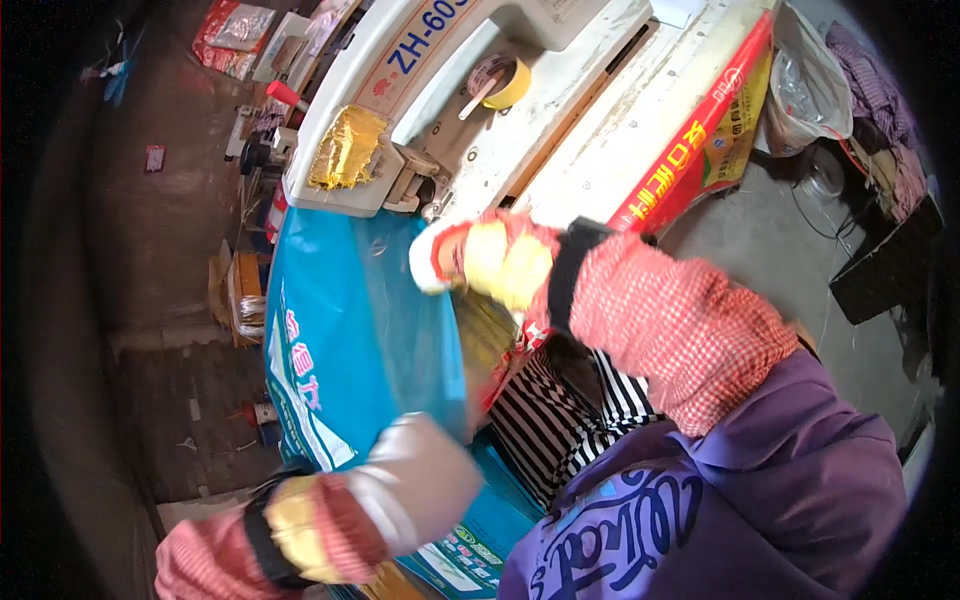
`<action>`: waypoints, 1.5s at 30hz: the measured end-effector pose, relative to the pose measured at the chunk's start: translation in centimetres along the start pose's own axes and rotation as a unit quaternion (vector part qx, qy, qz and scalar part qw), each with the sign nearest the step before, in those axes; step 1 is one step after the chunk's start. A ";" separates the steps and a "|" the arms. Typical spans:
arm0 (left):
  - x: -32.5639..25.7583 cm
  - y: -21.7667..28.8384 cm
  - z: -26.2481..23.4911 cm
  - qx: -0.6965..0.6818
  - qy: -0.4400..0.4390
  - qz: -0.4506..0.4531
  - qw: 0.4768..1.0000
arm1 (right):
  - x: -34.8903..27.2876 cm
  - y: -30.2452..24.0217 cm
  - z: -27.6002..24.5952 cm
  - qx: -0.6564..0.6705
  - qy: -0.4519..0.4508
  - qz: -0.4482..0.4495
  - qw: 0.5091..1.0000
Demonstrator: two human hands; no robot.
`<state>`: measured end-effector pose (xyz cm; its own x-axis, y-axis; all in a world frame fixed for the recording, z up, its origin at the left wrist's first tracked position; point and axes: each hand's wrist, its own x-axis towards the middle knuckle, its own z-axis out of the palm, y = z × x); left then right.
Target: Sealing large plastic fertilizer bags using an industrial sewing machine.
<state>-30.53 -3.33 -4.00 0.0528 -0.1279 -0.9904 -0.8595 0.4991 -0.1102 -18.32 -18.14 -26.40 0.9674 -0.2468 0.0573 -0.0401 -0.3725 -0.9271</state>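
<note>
A teal printed plastic bag (325, 270) hangs from beneath the head of a pale sewing machine (415, 110) and spreads down toward my lap. My right hand (436, 262), in a white glove, is closed at the bag's upper right edge, just below the presser foot (432, 205). Its fingers show only in part. Lower on the bag lies my left hand (425, 480), also white-gloved and smeared by motion, so its fingers cannot be made out. Checkered red sleeve covers with black bands wrap both forearms.
A roll of yellow tape (508, 82) sits on the machine bed. Along the table's front edge hangs a red and yellow printed sack (690, 165). A clear plastic bag (805, 90) and a dark box (885, 260) are at the right. More teal bags (480, 530) lie below my left hand.
</note>
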 end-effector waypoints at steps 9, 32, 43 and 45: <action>3.6 -0.7 -5.4 -0.041 0.064 0.108 0.991 | -7.9 -6.7 3.1 -0.170 0.253 0.212 0.929; 0.4 -3.1 -4.0 -0.003 -0.095 0.001 0.995 | 0.5 -0.2 9.6 -0.891 0.365 0.236 0.127; -1.6 1.1 -3.7 -0.088 -0.077 0.088 0.989 | 4.2 1.3 11.9 -0.939 0.235 0.250 0.001; 0.8 1.9 -0.6 -0.059 0.168 0.185 0.967 | 4.6 1.4 11.9 -0.947 0.198 0.245 -0.062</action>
<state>-32.39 -3.03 -4.96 -0.4191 -0.2404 -0.8755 -0.8417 0.4644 0.2754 -11.00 -9.14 -31.86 0.6821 -0.4393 0.5847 -0.2433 0.6176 0.7479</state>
